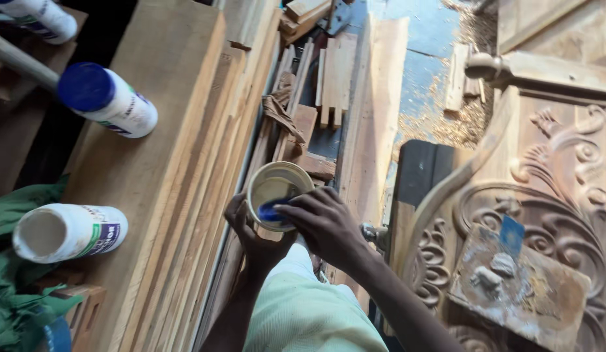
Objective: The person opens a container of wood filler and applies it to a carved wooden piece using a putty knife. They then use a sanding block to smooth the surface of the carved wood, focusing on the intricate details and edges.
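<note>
My left hand cups a small round container from below and holds it over stacked planks. Inside it is pale paste. My right hand reaches over the container's rim and grips a blue piece dipped into it. A carved wooden panel with scroll ornament lies to the right. On it rests a flat scrap board smeared with grey paste, with a small blue card standing on it.
Long planks are stacked on the left. A white bottle with a blue cap and an open white bottle lie on them. Green cloth sits at bottom left. Offcuts and sawdust cover the floor beyond.
</note>
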